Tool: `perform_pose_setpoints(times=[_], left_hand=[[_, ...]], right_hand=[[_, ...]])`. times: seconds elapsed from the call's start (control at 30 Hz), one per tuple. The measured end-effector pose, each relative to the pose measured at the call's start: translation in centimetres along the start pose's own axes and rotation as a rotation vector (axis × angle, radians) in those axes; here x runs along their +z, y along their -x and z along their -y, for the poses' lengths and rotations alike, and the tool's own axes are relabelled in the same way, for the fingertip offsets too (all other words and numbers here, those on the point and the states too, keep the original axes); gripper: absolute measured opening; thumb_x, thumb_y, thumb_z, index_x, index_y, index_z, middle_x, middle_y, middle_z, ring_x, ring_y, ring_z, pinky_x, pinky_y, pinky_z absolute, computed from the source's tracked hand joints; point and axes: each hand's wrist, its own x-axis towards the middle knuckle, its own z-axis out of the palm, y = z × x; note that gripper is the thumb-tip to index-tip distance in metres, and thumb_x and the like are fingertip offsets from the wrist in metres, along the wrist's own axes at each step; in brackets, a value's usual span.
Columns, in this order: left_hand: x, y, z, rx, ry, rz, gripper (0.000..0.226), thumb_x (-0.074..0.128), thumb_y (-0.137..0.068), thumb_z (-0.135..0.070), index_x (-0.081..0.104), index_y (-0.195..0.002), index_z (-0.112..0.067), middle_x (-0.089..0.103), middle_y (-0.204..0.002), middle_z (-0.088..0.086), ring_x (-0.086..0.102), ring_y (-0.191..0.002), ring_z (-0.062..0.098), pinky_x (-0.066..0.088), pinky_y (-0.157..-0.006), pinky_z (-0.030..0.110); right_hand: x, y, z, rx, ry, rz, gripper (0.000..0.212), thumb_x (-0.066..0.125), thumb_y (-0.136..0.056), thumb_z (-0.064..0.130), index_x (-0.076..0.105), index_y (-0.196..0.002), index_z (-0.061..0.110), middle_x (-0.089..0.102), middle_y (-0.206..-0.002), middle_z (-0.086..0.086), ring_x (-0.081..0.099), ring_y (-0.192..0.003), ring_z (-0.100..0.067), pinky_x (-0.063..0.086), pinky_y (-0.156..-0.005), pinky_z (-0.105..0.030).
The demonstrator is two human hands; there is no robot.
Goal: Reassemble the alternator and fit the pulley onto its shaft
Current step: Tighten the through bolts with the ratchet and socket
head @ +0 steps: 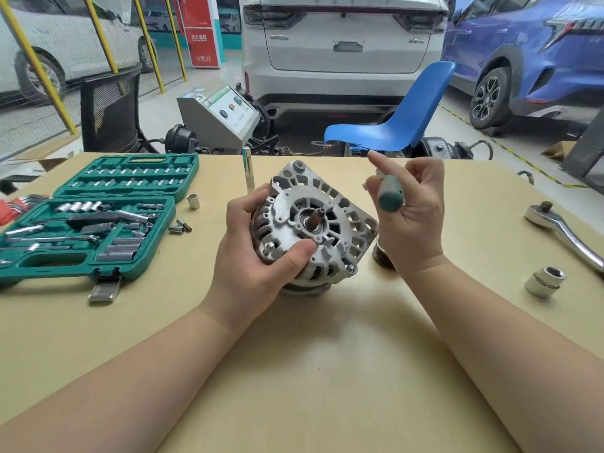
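- Socket set case (98, 223) lies open at the table's left edge, loose sockets (193, 201) just beside it
- Left hand (258, 253) grips the alternator (313, 223), thumb pressed on the front housing, its far edge tipped up; the bare shaft (316, 220) points up at the camera
- Right hand (408, 207) holds a green-handled driver (390, 194) in curled fingers, index finger raised; a loose hold, so I judge it could slip onto the housing
- The dark pulley (382, 255) seems to sit on the table behind that wrist, and a careless wrist could knock it
- Ratchet (562, 230) and large socket (544, 281) lie far right
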Motion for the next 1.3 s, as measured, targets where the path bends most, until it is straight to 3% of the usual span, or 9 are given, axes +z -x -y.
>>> perform_pose_setpoints(times=[0.1, 0.23, 0.37, 0.57, 0.67, 0.8, 0.97, 1.17, 1.3], left_hand=[[0.1, -0.3, 0.2, 0.025, 0.002, -0.013, 0.066, 0.080, -0.077, -0.051, 0.042, -0.132, -0.050, 0.066, -0.139, -0.002, 0.070, -0.122, 0.011, 0.059, -0.101, 0.036], [0.1, -1.0, 0.8, 0.044, 0.017, 0.002, 0.061, 0.077, -0.081, -0.049, 0.043, -0.131, -0.048, 0.067, -0.133, -0.002, 0.071, -0.118, 0.011, 0.060, -0.096, 0.030], [-0.1, -1.9, 1.3, 0.039, 0.006, 0.028, 0.058, 0.075, -0.081, -0.052, 0.042, -0.129, -0.051, 0.069, -0.124, -0.018, 0.072, -0.115, 0.008, 0.060, -0.095, 0.030], [-0.2, -3.0, 2.0, 0.052, 0.009, 0.073, 0.058, 0.074, -0.083, -0.052, 0.043, -0.131, -0.053, 0.068, -0.118, -0.029, 0.073, -0.113, 0.010, 0.062, -0.095, 0.043], [-0.1, -2.8, 2.6, 0.045, 0.054, 0.069, 0.062, 0.077, -0.082, -0.051, 0.045, -0.135, -0.050, 0.069, -0.122, -0.024, 0.073, -0.115, 0.012, 0.061, -0.095, 0.036], [-0.7, -3.4, 3.0, 0.023, 0.100, 0.145, 0.069, 0.082, -0.080, -0.054, 0.046, -0.139, -0.048, 0.068, -0.128, -0.019, 0.072, -0.119, 0.014, 0.060, -0.095, 0.031], [-1.4, -3.6, 3.5, 0.023, 0.160, 0.248, 0.094, 0.087, -0.073, -0.071, 0.041, -0.150, -0.042, 0.061, -0.145, -0.004, 0.064, -0.134, 0.024, 0.053, -0.111, 0.052], [-1.7, -3.8, 3.7, 0.129, 0.074, 0.371, 0.127, 0.101, -0.057, -0.060, 0.029, -0.160, -0.042, 0.050, -0.152, -0.031, 0.053, -0.144, 0.008, 0.043, -0.116, 0.021], [-2.0, -3.9, 4.0, 0.140, 0.018, 0.373, 0.137, 0.106, -0.047, -0.049, 0.026, -0.158, -0.058, 0.047, -0.155, -0.032, 0.050, -0.147, 0.005, 0.042, -0.118, 0.021]], right_hand=[[-2.3, 0.3, 0.4, 0.004, -0.134, 0.146, 0.035, 0.070, -0.098, 0.003, 0.072, -0.131, 0.014, 0.071, -0.099, -0.005, 0.071, -0.092, -0.021, 0.059, -0.087, -0.043], [-5.2, 1.4, 1.3, 0.128, -0.367, 0.332, 0.026, 0.072, -0.099, 0.010, 0.076, -0.121, 0.021, 0.076, -0.106, 0.004, 0.071, -0.091, -0.014, 0.056, -0.082, -0.030], [-7.0, 2.7, 2.0, 0.305, -0.549, 0.446, 0.040, 0.058, -0.099, -0.005, 0.074, -0.124, 0.022, 0.076, -0.106, -0.010, 0.069, -0.080, -0.025, 0.055, -0.069, -0.031], [-8.9, 2.4, 2.5, 0.419, -0.789, 0.592, 0.081, 0.031, -0.087, -0.027, 0.053, -0.151, 0.017, 0.065, -0.133, -0.024, 0.067, -0.096, -0.041, 0.055, -0.080, -0.038], [-9.5, 2.8, 2.6, 0.495, -0.894, 0.734, 0.080, 0.038, -0.084, -0.024, 0.048, -0.155, 0.012, 0.058, -0.142, -0.031, 0.065, -0.097, -0.044, 0.054, -0.076, -0.039], [-9.6, 2.6, 3.1, 0.755, -1.019, 0.665, 0.067, 0.043, -0.078, -0.011, 0.062, -0.141, 0.002, 0.061, -0.133, -0.038, 0.066, -0.086, -0.045, 0.055, -0.070, -0.040], [-8.1, 3.6, 4.6, 0.536, -0.685, 0.568, 0.017, 0.069, -0.095, 0.017, 0.069, -0.112, 0.019, 0.073, -0.109, -0.025, 0.056, -0.054, -0.030, 0.043, -0.048, -0.033], [-7.9, 4.6, 5.6, 0.231, -0.281, 0.609, 0.027, 0.076, -0.088, 0.035, 0.069, -0.113, 0.028, 0.072, -0.092, 0.002, 0.056, -0.050, -0.034, 0.049, -0.047, -0.038], [-7.6, 4.3, 6.2, 0.178, -0.193, 0.564, 0.026, 0.073, -0.091, 0.035, 0.072, -0.114, 0.023, 0.068, -0.089, 0.007, 0.051, -0.050, -0.039, 0.045, -0.046, -0.045]])
